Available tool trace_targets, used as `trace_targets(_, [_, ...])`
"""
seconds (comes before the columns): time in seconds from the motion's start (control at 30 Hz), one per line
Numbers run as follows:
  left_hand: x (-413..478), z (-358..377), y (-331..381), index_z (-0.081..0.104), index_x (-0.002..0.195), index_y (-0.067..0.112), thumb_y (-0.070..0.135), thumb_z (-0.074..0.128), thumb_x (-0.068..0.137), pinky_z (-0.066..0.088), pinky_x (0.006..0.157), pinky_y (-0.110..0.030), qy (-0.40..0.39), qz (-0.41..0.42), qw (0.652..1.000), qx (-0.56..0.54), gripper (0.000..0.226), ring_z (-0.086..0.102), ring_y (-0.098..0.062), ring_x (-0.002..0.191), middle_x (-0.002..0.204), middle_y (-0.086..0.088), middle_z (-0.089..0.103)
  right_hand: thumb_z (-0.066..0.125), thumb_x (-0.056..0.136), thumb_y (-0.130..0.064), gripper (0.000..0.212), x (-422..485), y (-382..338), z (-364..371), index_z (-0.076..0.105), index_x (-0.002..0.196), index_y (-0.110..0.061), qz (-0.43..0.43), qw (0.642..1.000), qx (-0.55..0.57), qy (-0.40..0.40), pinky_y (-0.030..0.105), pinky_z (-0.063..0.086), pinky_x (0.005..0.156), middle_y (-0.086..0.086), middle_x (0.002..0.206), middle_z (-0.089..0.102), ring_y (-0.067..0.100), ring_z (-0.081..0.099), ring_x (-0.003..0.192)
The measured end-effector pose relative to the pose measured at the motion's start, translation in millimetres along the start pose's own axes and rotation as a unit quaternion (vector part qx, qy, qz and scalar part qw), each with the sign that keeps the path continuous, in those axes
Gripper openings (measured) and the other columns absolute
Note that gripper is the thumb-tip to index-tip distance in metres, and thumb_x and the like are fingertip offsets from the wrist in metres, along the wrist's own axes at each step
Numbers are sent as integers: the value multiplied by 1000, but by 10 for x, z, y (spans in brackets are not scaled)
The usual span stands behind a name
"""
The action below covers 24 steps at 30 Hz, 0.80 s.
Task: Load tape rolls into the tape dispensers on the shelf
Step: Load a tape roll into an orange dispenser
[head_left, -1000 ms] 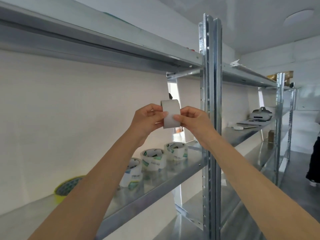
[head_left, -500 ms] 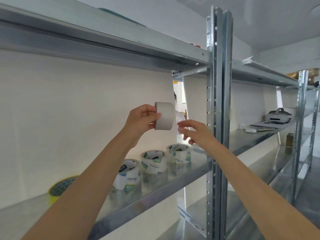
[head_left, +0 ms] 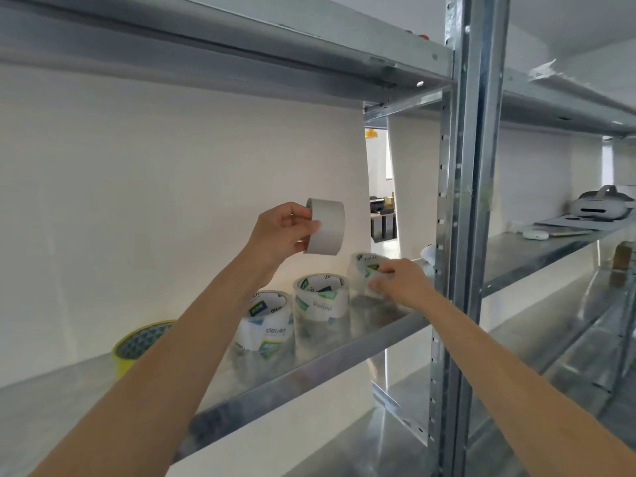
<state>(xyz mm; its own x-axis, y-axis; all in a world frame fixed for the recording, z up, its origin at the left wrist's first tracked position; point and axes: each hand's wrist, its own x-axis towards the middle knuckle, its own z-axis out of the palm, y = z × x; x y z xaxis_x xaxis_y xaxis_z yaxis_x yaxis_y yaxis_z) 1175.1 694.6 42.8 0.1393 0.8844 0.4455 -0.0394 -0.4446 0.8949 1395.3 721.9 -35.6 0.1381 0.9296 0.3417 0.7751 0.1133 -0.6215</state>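
Since half a second ago the right hand point(head_left: 399, 284) has dropped away from the white tape roll point(head_left: 327, 227), down to the shelf point(head_left: 309, 368). Its fingers now curl round the right-end clear roll point(head_left: 363, 266). That spot is smeared by motion, so I cannot tell whether the roll is lifted or only tipped.

The left hand point(head_left: 284, 232) holds the white tape roll alone, in the middle of the frame above the row. It pinches the near rim between thumb and fingertips, with the roll's wide band facing us.

I'd judge that roll light and fairly stiff, being wound on a core. The band looks matte, so it should not slip. The safest hold is probably across the band, or with a finger through the core. The clear rolls look glossier and likely more slippery.

No dispenser shows from where I stand, so nothing is loaded yet. The shelf carries the middle clear roll point(head_left: 321, 297) and the left clear roll point(head_left: 268, 320), standing on end close together. A yellow tape roll point(head_left: 137, 340) lies well apart at lower left, partly behind the left forearm. Beyond the upright post point(head_left: 461, 201), at the right edge, the next bay holds a white headset point(head_left: 600, 203).
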Motion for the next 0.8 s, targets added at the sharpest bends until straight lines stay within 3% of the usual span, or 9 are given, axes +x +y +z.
trace_targets(0.1, [35, 21, 11, 62, 97, 1, -1, 64, 85, 56, 79, -32, -4, 0, 1000, -8, 13, 60, -24, 86, 95, -15, 63, 61, 90, -19, 17, -27, -67, -171, 62, 102, -8, 17, 988, 153, 23, 17, 53, 51, 6, 103, 63, 22, 68, 70])
trace_targets(0.23, [118, 91, 22, 68, 97, 2, 1, 69, 81, 55, 80, -31, 12, 14, 1000, -21, 17, 62, -23, 89, 97, -14, 66, 52, 97, -16, 14, -118, -206, -477, 56, 104, -4, -16, 948, 316, 37, 24, 60, 64, 13, 110, 64, 30, 72, 80])
trace_targets(0.37, [190, 204, 53, 70, 83, 14, 0, 71, 78, 53, 89, -38, 33, 26, 999, -24, 14, 62, -23, 89, 88, -8, 68, 53, 97, -16, 13, -139, -278, -684, 53, 105, -5, -67, 929, 355, 73, 25, 59, 75, 8, 109, 67, 17, 74, 80])
trace_targets(0.57, [284, 334, 69, 71, 94, 10, 2, 73, 78, 54, 89, -38, 46, 29, 999, -2, 18, 64, -22, 89, 94, -9, 70, 54, 96, -20, 13, -147, -289, -912, 52, 105, -10, -89, 927, 351, 93, 38, 58, 85, 8, 115, 63, 22, 74, 83])
trace_targets(0.7, [343, 452, -11, 72, 90, 14, 2, 73, 77, 49, 76, -19, 27, 57, 996, 68, 17, 61, -13, 80, 84, 1, 68, 52, 97, -18, 15, -171, -264, -979, 53, 107, -7, -98, 924, 353, 109, 43, 57, 85, 10, 111, 66, 23, 73, 82])
trace_targets(0.8, [399, 570, -141, 76, 92, 12, 4, 75, 76, 41, 62, -2, -28, 80, 973, 215, 18, 61, -6, 76, 83, 3, 69, 50, 98, -14, 17, -198, -255, -1053, 51, 110, -3, -108, 922, 354, 113, 37, 59, 82, 13, 115, 64, 22, 74, 80])
